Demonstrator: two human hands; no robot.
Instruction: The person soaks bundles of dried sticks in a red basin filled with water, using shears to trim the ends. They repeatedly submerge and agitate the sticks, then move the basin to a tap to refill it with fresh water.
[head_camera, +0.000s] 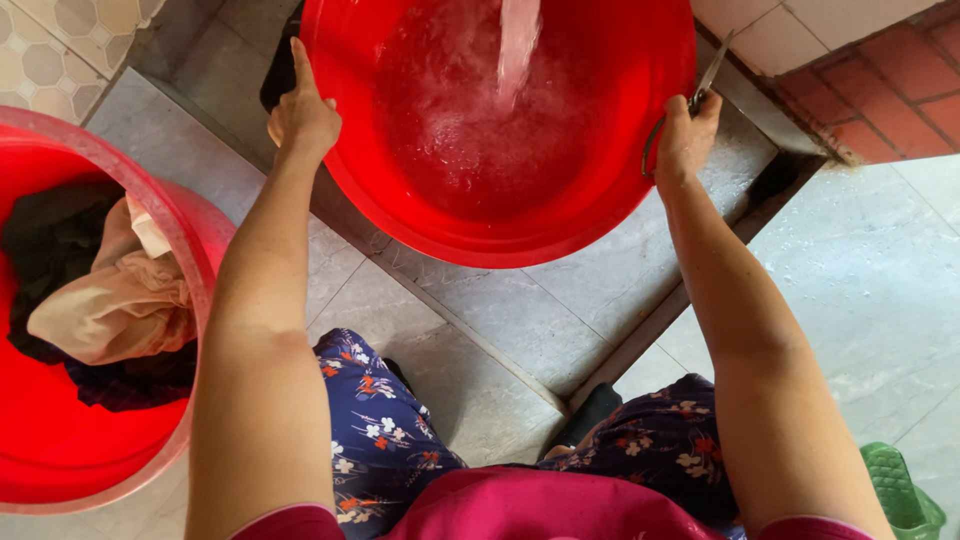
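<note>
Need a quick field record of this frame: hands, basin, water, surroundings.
left hand: grips left rim of basin, index finger pointing up
right hand: grips right rim of basin at metal handle
basin: red, round, on grey tiled floor, partly filled
water stream: falling into basin, foaming where it lands
tub: red, at left, holds dark and beige clothes
green basket: lower right corner, partly in view
</note>
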